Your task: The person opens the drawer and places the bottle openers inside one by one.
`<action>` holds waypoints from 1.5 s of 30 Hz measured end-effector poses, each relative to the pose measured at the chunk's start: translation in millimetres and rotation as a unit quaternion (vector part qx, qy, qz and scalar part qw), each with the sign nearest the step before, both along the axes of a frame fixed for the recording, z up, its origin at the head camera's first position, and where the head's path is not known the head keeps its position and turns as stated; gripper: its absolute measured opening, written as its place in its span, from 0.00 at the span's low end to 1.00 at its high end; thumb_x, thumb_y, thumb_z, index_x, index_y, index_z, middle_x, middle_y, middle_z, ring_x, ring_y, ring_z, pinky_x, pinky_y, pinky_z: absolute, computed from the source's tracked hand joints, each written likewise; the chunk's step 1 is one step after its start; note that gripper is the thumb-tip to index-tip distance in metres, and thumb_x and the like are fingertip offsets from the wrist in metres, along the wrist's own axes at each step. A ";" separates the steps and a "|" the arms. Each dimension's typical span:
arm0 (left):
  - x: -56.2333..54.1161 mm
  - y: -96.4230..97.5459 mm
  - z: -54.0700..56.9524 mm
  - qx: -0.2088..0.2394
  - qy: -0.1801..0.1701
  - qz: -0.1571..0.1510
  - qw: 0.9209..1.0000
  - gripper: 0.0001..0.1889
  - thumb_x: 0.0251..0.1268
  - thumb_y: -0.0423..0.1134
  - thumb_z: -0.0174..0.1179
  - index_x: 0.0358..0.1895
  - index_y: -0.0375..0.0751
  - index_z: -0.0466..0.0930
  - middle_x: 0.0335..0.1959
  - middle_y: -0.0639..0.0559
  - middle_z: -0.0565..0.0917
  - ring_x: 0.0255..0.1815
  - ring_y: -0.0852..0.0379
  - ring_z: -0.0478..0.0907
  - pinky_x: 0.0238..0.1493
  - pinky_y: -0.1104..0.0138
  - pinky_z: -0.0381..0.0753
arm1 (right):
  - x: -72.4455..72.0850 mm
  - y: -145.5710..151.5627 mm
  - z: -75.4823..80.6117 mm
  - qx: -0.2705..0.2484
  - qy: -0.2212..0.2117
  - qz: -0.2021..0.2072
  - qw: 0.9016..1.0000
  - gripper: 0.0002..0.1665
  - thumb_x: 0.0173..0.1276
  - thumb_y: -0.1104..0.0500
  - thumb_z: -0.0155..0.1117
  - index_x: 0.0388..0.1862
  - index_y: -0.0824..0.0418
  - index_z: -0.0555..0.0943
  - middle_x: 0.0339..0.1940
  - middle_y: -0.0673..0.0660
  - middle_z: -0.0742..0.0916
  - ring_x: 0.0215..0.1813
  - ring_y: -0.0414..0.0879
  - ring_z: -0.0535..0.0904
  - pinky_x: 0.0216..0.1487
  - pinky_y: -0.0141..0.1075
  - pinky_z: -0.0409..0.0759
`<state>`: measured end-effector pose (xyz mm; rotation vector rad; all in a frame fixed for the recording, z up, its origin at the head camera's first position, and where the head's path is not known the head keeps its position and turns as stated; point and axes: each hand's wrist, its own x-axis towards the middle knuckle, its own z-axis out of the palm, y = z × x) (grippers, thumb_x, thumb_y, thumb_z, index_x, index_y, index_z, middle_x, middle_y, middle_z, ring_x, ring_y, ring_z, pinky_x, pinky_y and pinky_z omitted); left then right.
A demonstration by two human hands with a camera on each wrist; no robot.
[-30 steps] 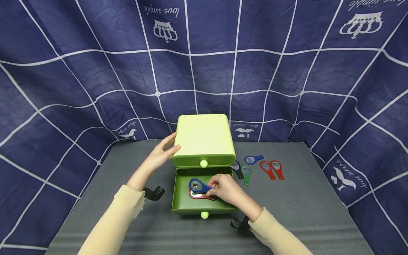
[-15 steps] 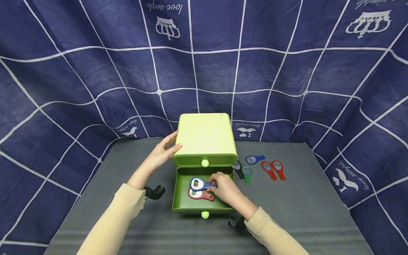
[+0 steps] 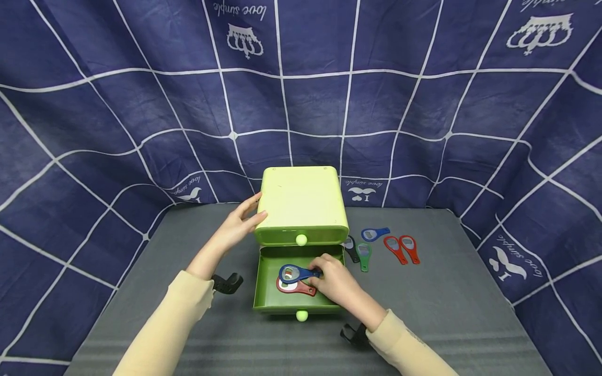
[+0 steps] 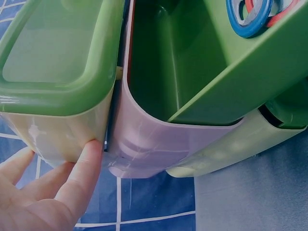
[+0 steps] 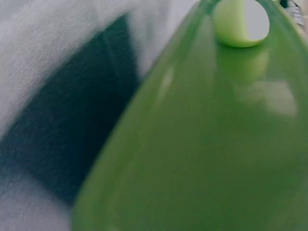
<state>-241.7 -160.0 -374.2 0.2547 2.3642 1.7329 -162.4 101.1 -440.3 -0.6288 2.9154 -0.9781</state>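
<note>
A small green drawer cabinet [image 3: 301,201] has its lower drawer [image 3: 270,300] pulled out. My right hand [image 3: 331,279] reaches over that drawer and pinches the handle end of a blue bottle opener [image 3: 290,273], its round head pointing left. Under it, a red bottle opener [image 3: 301,288] lies on the drawer floor, partly covered. My left hand [image 3: 237,225] rests its fingertips against the cabinet's left side, thumb near the top edge. In the left wrist view, spread fingers [image 4: 79,178] touch the upper tier's side. The right wrist view holds the drawer's front [image 5: 192,144] and round knob [image 5: 240,21], with no hand visible.
On the grey table [image 3: 447,313], right of the cabinet, lie a black bottle opener [image 3: 351,249], a green one [image 3: 364,256], a blue one [image 3: 374,234] and two red ones [image 3: 408,248]. A blue grid-patterned curtain [image 3: 310,104] hangs behind and at both sides.
My right hand has tilted and shifted the blue bottle opener slightly above the red one, which now shows more. My left hand keeps its place on the cabinet.
</note>
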 end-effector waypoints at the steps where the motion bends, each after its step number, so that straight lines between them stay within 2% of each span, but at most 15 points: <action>1: 0.1 -0.2 -0.1 -0.002 -0.001 0.001 1.000 0.37 0.74 0.49 0.56 0.80 0.55 0.48 0.79 0.39 0.53 0.76 0.39 0.60 0.70 0.47 0.67 | 0.6 0.8 1.9 -0.007 -0.008 0.003 1.000 0.11 0.61 0.57 0.74 0.41 0.59 0.86 0.37 0.52 0.83 0.39 0.44 0.79 0.38 0.35 0.78; 5: 0.2 -0.5 -0.7 -0.007 -0.002 0.001 1.000 0.37 0.74 0.49 0.55 0.80 0.55 0.48 0.79 0.40 0.53 0.76 0.40 0.59 0.71 0.47 0.66 | 3.1 5.7 16.6 -0.055 -0.043 0.018 0.997 0.11 0.63 0.57 0.72 0.43 0.59 0.85 0.37 0.50 0.85 0.39 0.43 0.82 0.38 0.31 0.79; 9: -0.1 -0.4 -1.0 -0.005 -0.001 0.002 1.000 0.37 0.74 0.49 0.55 0.80 0.55 0.48 0.79 0.40 0.53 0.76 0.40 0.59 0.71 0.47 0.66 | 1.9 14.8 28.7 -0.094 -0.056 0.016 0.994 0.10 0.66 0.58 0.69 0.44 0.60 0.85 0.38 0.50 0.87 0.37 0.41 0.84 0.37 0.30 0.81; 16: -0.1 -0.1 -0.3 -0.003 0.002 0.002 1.000 0.37 0.74 0.48 0.55 0.80 0.55 0.48 0.79 0.39 0.53 0.76 0.40 0.59 0.71 0.46 0.66 | -8.2 40.1 31.6 -0.147 -0.074 -0.029 0.986 0.11 0.68 0.59 0.67 0.46 0.63 0.85 0.38 0.55 0.90 0.37 0.40 0.84 0.36 0.29 0.81; 20: -0.5 -0.4 -0.7 -0.004 0.004 0.002 1.000 0.37 0.74 0.48 0.55 0.80 0.55 0.48 0.79 0.39 0.53 0.76 0.40 0.59 0.71 0.46 0.66 | -14.2 55.7 30.1 -0.171 -0.077 -0.051 0.981 0.11 0.69 0.58 0.66 0.46 0.64 0.85 0.36 0.60 0.89 0.35 0.45 0.84 0.34 0.30 0.80; 24: -0.6 0.2 -0.8 -0.007 0.007 0.003 1.000 0.37 0.74 0.49 0.56 0.80 0.55 0.49 0.79 0.39 0.54 0.76 0.40 0.59 0.71 0.46 0.66 | -18.4 71.0 25.9 -0.180 -0.080 -0.080 0.977 0.12 0.70 0.57 0.65 0.45 0.64 0.85 0.36 0.61 0.89 0.34 0.48 0.84 0.33 0.32 0.79; 29: 0.4 1.1 -0.6 -0.016 0.009 0.002 1.000 0.37 0.74 0.49 0.55 0.80 0.54 0.48 0.79 0.39 0.54 0.77 0.41 0.57 0.70 0.45 0.67 | -23.8 88.2 16.1 -0.176 -0.078 -0.114 0.975 0.12 0.71 0.56 0.64 0.46 0.63 0.85 0.39 0.60 0.89 0.34 0.38 0.83 0.36 0.36 0.84; 31: 0.8 1.0 -0.5 -0.015 0.009 0.002 1.000 0.37 0.74 0.49 0.55 0.80 0.54 0.48 0.79 0.38 0.54 0.77 0.41 0.57 0.69 0.44 0.68 | -26.8 94.5 12.2 -0.178 -0.069 -0.124 0.974 0.13 0.72 0.56 0.63 0.46 0.63 0.85 0.39 0.61 0.89 0.34 0.38 0.83 0.38 0.37 0.85; 34: 1.3 0.5 -0.2 -0.016 0.008 0.003 1.000 0.37 0.74 0.49 0.55 0.80 0.55 0.48 0.79 0.39 0.54 0.77 0.42 0.57 0.69 0.44 0.67 | -31.4 103.9 6.3 -0.170 -0.054 -0.149 0.973 0.15 0.72 0.53 0.63 0.47 0.63 0.85 0.40 0.62 0.89 0.34 0.43 0.83 0.36 0.36 0.82; 37: 1.9 0.0 0.0 -0.020 0.006 0.003 1.000 0.37 0.74 0.50 0.55 0.80 0.56 0.48 0.79 0.39 0.53 0.78 0.41 0.56 0.70 0.44 0.67 | -36.0 112.1 -1.2 -0.144 -0.039 -0.185 0.971 0.16 0.73 0.51 0.63 0.47 0.61 0.85 0.42 0.61 0.89 0.38 0.48 0.85 0.37 0.34 0.80; 41: 2.0 -0.5 0.0 -0.021 0.002 0.005 1.000 0.37 0.74 0.50 0.55 0.80 0.56 0.48 0.79 0.39 0.53 0.77 0.40 0.57 0.70 0.45 0.67 | -42.2 120.2 -14.2 -0.112 -0.045 -0.219 0.968 0.16 0.73 0.51 0.62 0.50 0.61 0.84 0.46 0.61 0.88 0.48 0.54 0.85 0.42 0.40 0.82; 45: 1.0 -0.9 -0.8 -0.024 0.001 0.006 1.000 0.37 0.74 0.51 0.55 0.80 0.57 0.48 0.79 0.40 0.53 0.77 0.40 0.56 0.70 0.45 0.66 | -47.6 124.2 -26.6 -0.101 -0.054 -0.237 0.965 0.16 0.71 0.54 0.63 0.51 0.64 0.83 0.49 0.64 0.86 0.51 0.59 0.83 0.47 0.47 0.82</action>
